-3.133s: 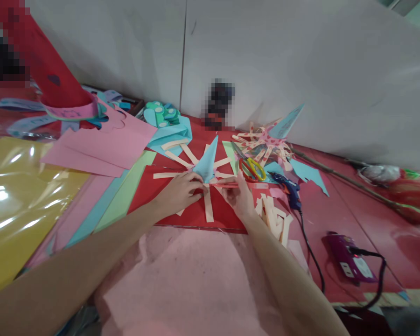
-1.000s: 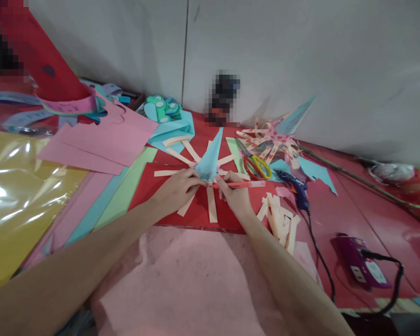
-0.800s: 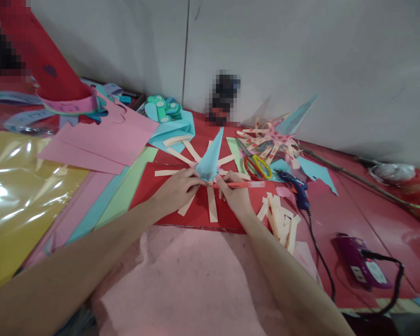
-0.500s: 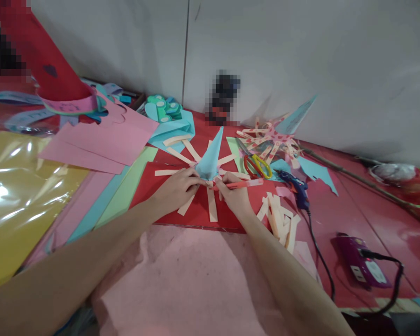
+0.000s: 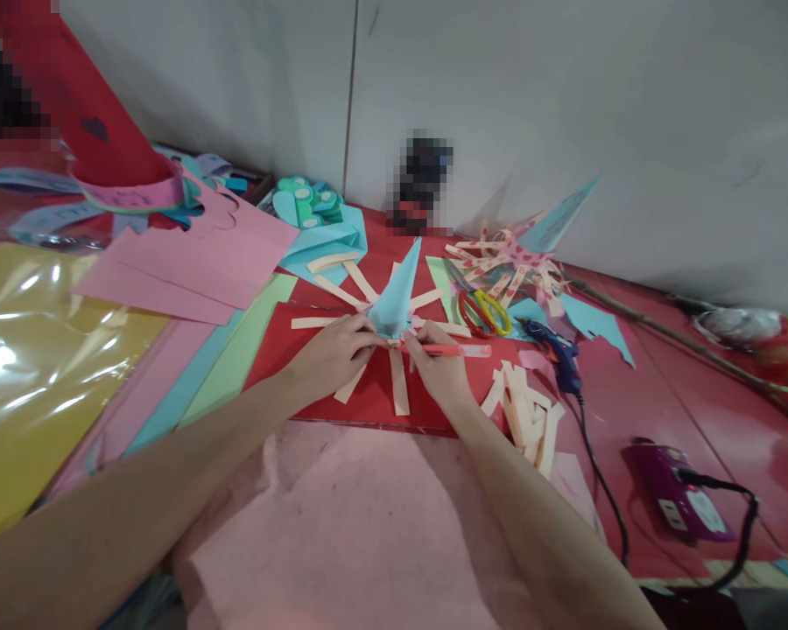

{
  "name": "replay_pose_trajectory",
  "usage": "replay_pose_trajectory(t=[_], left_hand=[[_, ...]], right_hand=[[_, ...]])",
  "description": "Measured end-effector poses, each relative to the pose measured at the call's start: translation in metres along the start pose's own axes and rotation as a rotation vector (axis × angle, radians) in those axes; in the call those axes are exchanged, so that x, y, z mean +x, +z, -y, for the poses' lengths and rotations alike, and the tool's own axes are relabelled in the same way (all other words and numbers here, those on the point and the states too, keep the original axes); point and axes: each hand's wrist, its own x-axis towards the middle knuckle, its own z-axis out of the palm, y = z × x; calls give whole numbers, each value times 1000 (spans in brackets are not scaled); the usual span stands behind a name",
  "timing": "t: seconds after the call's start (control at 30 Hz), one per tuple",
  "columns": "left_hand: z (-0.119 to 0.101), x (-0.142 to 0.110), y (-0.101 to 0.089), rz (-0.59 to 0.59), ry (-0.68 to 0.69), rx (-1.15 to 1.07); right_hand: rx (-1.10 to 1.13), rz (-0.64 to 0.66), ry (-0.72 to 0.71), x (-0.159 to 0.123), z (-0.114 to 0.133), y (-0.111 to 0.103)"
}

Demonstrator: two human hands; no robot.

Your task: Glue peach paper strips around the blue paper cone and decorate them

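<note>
A light blue paper cone (image 5: 397, 297) stands upright with cream paper strips (image 5: 361, 282) spreading out from its base, over a red sheet (image 5: 433, 407). My left hand (image 5: 338, 354) is closed at the left front of the base, its fingertips pinching the craft's edge. In my right hand (image 5: 441, 367) a red pen (image 5: 456, 350) is gripped, its tip end at the front of the base beside my left fingertips. The exact contact point is hidden by my fingers.
Scissors (image 5: 492, 312), a glue gun (image 5: 561, 359) and loose cream strips (image 5: 525, 411) lie to the right. A finished-looking spotted cone craft (image 5: 525, 249) sits behind them. A purple power box (image 5: 683, 490) stands right; pink sheets (image 5: 190, 262) lie left.
The pen has tilted slightly, its rear end now a little lower. Both hands stay at the cone's base, and the cone has hardly moved.
</note>
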Motion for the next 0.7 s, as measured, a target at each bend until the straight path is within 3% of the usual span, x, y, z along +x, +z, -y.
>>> replay_pose_trajectory(t=[0.37, 0.7], left_hand=[[4, 0, 4, 13, 34, 37], [0, -1, 2, -1, 5, 24]], right_hand=[[-16, -37, -60, 3, 4, 2], [34, -13, 49, 0, -1, -1]])
